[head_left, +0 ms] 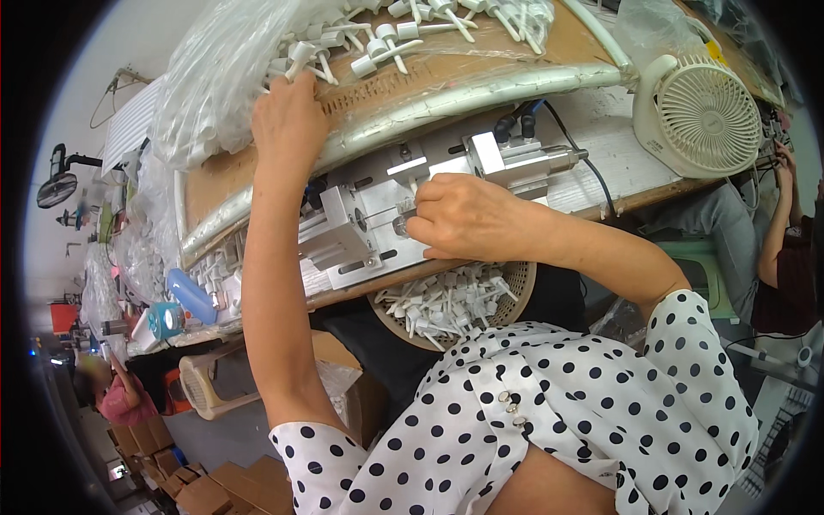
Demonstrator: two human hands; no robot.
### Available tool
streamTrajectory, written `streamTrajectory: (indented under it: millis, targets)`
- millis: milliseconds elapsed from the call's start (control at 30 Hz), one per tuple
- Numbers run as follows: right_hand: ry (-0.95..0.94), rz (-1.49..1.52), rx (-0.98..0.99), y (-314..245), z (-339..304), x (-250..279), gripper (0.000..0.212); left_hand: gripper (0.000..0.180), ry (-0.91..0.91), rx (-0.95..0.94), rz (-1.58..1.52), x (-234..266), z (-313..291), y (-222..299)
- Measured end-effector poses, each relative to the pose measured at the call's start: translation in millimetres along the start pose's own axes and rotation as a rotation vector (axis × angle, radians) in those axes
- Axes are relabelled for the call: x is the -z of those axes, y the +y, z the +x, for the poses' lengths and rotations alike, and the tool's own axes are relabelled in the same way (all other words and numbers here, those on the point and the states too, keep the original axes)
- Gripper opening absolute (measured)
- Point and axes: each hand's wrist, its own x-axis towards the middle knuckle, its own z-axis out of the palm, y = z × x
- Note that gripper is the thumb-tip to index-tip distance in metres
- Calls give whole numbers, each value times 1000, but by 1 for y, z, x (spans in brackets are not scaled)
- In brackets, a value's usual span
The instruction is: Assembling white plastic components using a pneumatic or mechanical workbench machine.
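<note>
Polka-dot white sleeves (549,403) framed the work: right hand (468,219), fingers pinched on a small part, fed the grey metal jig (369,219) on the desk (627,167); left hand (287,120), fingers hidden, reached into the clear bag of white plastic pump nozzles (257,60).

A white short-sleeved top (549,412) with black polka dots, forearms bare.

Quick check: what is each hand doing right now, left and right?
Left hand: fingers curled into the clear plastic bag of white parts; what it grips cannot be told.
Right hand: fingers pinched on a small part at the metal fixture.
</note>
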Motion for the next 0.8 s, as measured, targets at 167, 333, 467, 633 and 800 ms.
streamTrajectory:
  millis: [167,333,467,633,800]
  targets:
    - [-128,109,-51,2,13,19,27,15,-61,-67,-259,6,-12,-15]
    - [-24,191,-177,36,49,34,35,14,70,-64,-345,0,-28,-9]
    - [115,-214,-453,108,101,18,29,15,149,-72,-461,-7,-28,-17]
    - [-37,-277,-570,117,105,3,23,16,5,36,-576,-1,-23,-21]
    - [177,120,-387,52,51,47,16,22,-181,410,-1240,18,-19,-40]
